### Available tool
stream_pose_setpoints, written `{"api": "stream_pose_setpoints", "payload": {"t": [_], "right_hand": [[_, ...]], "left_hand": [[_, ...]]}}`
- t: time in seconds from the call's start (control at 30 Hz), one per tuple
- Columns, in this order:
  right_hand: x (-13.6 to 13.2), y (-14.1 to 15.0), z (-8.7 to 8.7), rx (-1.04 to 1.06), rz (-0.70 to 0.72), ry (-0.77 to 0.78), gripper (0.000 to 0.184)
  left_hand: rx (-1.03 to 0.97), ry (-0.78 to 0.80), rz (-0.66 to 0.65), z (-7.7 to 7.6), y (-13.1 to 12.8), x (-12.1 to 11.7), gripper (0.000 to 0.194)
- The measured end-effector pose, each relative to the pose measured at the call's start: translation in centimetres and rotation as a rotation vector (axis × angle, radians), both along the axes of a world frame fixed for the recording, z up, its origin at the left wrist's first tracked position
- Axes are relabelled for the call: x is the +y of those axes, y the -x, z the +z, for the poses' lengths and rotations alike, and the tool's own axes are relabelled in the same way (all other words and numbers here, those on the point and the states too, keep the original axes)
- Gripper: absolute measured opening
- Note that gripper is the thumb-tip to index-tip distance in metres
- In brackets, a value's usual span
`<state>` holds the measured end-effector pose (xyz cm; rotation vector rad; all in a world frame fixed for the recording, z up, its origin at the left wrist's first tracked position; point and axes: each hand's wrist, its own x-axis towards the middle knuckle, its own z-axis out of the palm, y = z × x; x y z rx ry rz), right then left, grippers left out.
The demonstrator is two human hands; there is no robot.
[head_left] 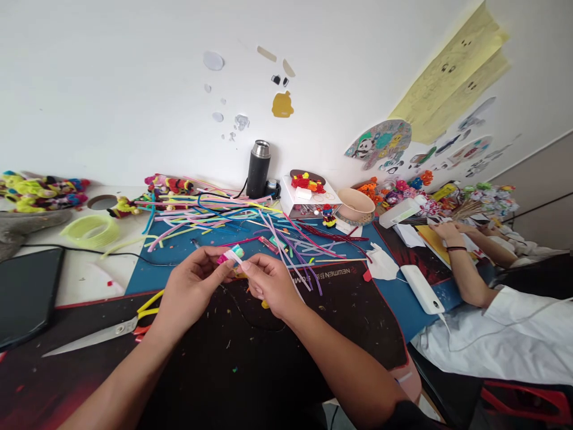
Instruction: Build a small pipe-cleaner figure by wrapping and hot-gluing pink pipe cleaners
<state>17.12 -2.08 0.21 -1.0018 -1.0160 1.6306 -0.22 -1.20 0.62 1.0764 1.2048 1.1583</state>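
My left hand [190, 283] is closed, fingertips pinching a small pink, white and teal fuzzy piece [231, 255] that looks made of pipe cleaners. Opposite it, my right hand [271, 283] is also closed, thumb and finger on a pale strip at the piece's right side. Bits of yellow show under the right fingers; what they belong to is mostly hidden. Both hands are above the black desk mat [215, 364]. Left of my left wrist lie scissors [107, 334] with a long blade, partly covered by my forearm. Loose pipe cleaners [215, 218] in many colours spread behind the hands.
A black thermos [258, 170], a white box [299, 203] and a round beige container [356, 206] stand along the wall. At left are a yellow-green coil [92, 231] and a dark tablet-like slab [29, 292]. A white power bank [421, 289] lies near another person's arm [468, 272].
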Motion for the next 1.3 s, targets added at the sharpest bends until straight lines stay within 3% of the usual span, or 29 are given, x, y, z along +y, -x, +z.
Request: {"api": "stream_pose_setpoints", "payload": {"t": [0.5,1.3], "right_hand": [[-0.13,0.26,-0.37,0.016,-0.013,0.033,0.044],[0.13,0.06,-0.11,-0.044,-0.055,0.065,0.048]], "left_hand": [[-0.17,0.05,-0.068,0.3,-0.2,-0.05,0.045],[-0.492,0.315,-0.184,0.82,-0.32,-0.06,0.036]]}}
